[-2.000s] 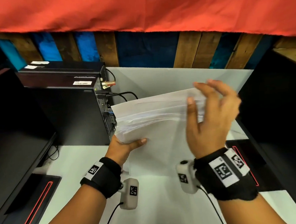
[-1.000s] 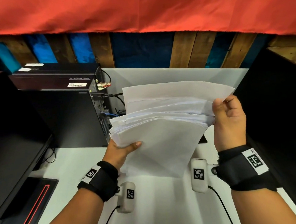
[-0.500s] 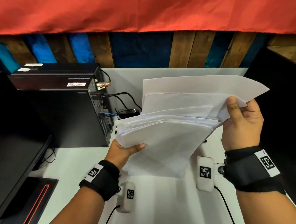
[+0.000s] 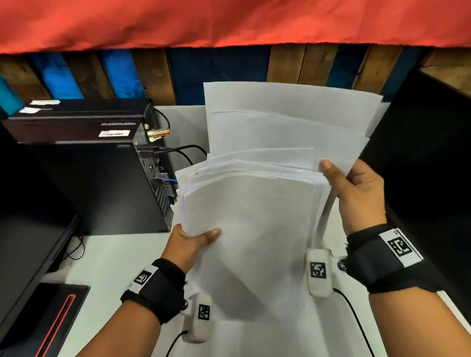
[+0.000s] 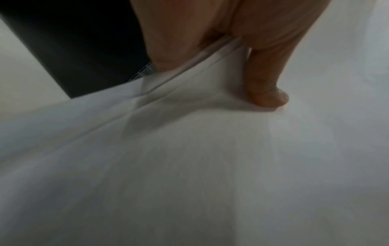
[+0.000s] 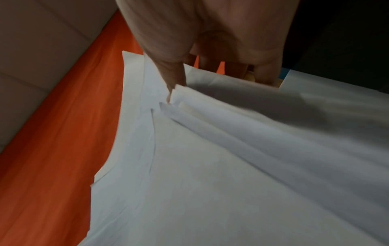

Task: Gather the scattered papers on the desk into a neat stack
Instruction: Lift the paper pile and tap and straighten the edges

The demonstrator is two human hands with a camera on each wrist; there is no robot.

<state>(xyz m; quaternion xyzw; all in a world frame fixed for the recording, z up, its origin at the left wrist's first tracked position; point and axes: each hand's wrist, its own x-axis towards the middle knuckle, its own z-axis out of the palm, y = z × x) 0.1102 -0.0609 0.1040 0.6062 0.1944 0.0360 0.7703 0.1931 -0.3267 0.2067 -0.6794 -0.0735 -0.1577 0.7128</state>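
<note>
A thick bundle of white papers (image 4: 255, 204) is held up above the white desk (image 4: 118, 265), its sheets uneven, with two sheets (image 4: 280, 120) sticking up higher at the back. My left hand (image 4: 190, 243) grips the bundle's lower left edge, thumb on the front sheet. In the left wrist view the thumb (image 5: 267, 79) presses on the papers (image 5: 189, 149). My right hand (image 4: 350, 187) pinches the right edge, thumb in front and fingers behind. In the right wrist view the papers (image 6: 231, 166) fan out below my right hand (image 6: 210, 63).
A black computer tower (image 4: 90, 170) with cables (image 4: 183, 149) stands at the left, close to the papers' left edge. A dark monitor (image 4: 20, 246) lies at far left, a black panel (image 4: 435, 180) at right. Red cloth (image 4: 218, 13) hangs over wooden boards behind.
My right hand went from open in front of the papers to pinching their right edge. The two back sheets have risen higher and turned more upright; the left hand kept its grip.
</note>
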